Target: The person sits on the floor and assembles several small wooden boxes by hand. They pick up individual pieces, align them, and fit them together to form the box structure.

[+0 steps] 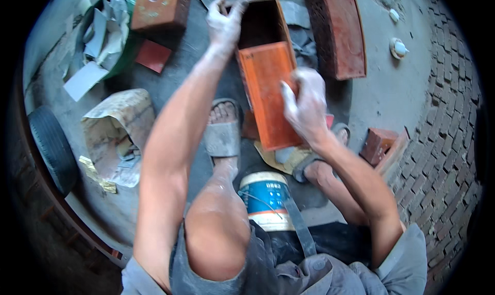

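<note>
A reddish wooden box (284, 21) is held tilted in front of me, its dark inside showing at the far end. An orange-red wooden panel (265, 96) covers its nearer part; whether it is a sliding lid I cannot tell. My left hand (225, 27), dusted white, is closed round the box's far left corner. My right hand (308, 101), equally dusty, is closed at the panel's right edge, thumb toward its face and the other fingers partly hidden. Below it stands a blue and white bucket (265, 197) between my legs, with a grey strip (299, 225) leaning on it.
Another red wooden box (344, 32) lies far right, and one with an oval opening (162, 9) far left. A green tub (126, 52) of scraps, a crumpled sack (121, 107) and a tyre (51, 148) lie left. Small wooden pieces (379, 143) sit near the brick paving (438, 140).
</note>
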The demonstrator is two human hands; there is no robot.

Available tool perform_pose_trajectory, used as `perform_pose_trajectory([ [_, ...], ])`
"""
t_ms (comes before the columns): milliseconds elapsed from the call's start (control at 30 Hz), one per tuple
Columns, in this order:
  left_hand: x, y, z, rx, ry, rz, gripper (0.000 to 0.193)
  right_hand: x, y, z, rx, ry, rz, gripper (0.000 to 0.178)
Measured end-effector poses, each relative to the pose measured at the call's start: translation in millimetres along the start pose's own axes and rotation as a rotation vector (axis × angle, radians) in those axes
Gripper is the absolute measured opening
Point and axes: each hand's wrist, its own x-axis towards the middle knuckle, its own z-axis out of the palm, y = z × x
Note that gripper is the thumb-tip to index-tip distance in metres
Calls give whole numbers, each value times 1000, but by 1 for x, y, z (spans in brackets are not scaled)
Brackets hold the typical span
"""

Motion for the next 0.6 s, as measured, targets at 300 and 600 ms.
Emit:
perform_pose_trajectory([
  [300, -36, -10, 7, 144, -34, -309, 44, -92, 11, 6, 520, -288, 721, 35],
  [600, -21, -7, 23, 210, -28, -300, 38, -98, 19, 0, 588, -242, 608, 43],
])
